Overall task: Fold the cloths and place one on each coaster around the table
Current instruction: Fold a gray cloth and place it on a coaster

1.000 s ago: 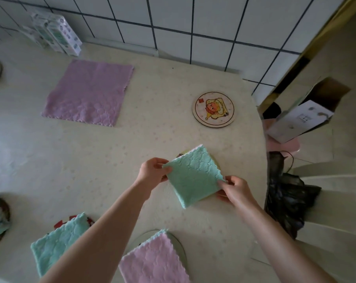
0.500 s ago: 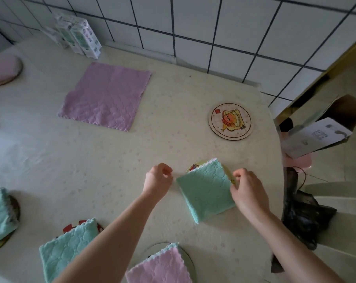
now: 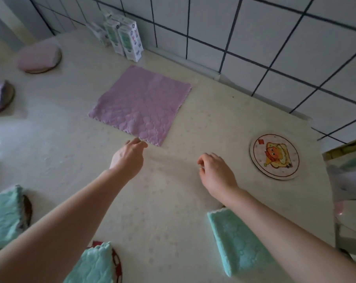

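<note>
Just beyond the relaxed fingers (image 3: 136, 142) of the left hand (image 3: 128, 158), the spread purple cloth (image 3: 141, 103).
Right hand (image 3: 215, 170) loosely curled, empty.

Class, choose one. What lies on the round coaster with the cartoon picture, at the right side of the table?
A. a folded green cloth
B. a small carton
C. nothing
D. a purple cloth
C: the coaster shows its whole cartoon face with nothing on it, and the purple cloth lies spread flat on the table, well apart from it.
</note>
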`<state>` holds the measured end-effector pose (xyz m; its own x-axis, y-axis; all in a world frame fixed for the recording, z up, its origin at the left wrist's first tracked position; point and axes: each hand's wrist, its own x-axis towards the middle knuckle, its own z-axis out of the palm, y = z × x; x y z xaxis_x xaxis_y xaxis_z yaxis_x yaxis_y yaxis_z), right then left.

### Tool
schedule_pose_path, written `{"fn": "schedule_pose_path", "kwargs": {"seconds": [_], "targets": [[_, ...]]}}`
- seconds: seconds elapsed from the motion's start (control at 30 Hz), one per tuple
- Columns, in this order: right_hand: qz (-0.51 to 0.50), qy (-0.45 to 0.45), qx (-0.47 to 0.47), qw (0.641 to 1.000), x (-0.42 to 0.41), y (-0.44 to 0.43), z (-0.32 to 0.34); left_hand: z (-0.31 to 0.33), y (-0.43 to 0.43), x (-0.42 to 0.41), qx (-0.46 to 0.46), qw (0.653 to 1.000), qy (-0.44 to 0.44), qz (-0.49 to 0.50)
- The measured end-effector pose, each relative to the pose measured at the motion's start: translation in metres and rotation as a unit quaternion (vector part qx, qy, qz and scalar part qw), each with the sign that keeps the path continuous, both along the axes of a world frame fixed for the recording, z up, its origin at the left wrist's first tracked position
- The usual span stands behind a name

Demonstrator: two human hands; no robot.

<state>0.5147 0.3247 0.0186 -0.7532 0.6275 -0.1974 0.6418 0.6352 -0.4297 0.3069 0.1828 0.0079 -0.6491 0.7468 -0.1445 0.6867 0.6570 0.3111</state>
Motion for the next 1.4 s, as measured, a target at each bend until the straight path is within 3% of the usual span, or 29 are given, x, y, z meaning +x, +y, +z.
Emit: {"fn": "schedule_pose_path", "kwargs": {"seconds": [0.17, 0.3, 0.43, 0.5, 0.63, 0.73, 0.93, 1.03, 1.2, 1.4], "targets": [[0.084, 0.002, 0.004, 0.996, -0.069, 0.000, -0.010, -0.009, -0.005, -0.055, 0.046, 0.971, 0.165, -0.166], [0.147, -0.003, 0.036, 0.989, -0.115, -0.004, -0.021, -0.019, -0.010, -0.084, 0.066, 0.953, 0.198, -0.220], [0.189, -0.077, 0.150, 0.967, -0.144, -0.010, -0.026, -0.030, -0.015, -0.100, 0.081, 0.958, 0.173, -0.215], [0.191, -0.067, 0.178, 0.963, -0.154, -0.011, -0.027, -0.032, -0.015, -0.103, 0.091, 0.959, 0.160, -0.215], [0.179, -0.026, 0.144, 0.973, -0.165, -0.004, -0.028, -0.029, -0.006, -0.106, 0.092, 0.969, 0.128, -0.191], [0.136, 0.061, 0.078, 0.986, -0.166, -0.004, -0.015, -0.030, -0.001, -0.108, 0.088, 0.978, 0.103, -0.158], [0.139, 0.181, -0.012, 0.973, -0.137, -0.009, 0.018, -0.033, -0.008, -0.113, 0.115, 0.988, 0.089, -0.055], [0.131, 0.193, -0.028, 0.972, -0.110, -0.009, 0.030, -0.030, -0.024, -0.114, 0.143, 0.987, 0.079, -0.007], [0.097, 0.167, -0.026, 0.981, -0.055, -0.006, 0.035, -0.019, -0.060, -0.099, 0.127, 0.988, 0.089, -0.018], [0.030, 0.152, -0.045, 0.987, 0.001, -0.033, 0.026, 0.005, -0.109, -0.052, 0.145, 0.989, 0.000, 0.001]]}}
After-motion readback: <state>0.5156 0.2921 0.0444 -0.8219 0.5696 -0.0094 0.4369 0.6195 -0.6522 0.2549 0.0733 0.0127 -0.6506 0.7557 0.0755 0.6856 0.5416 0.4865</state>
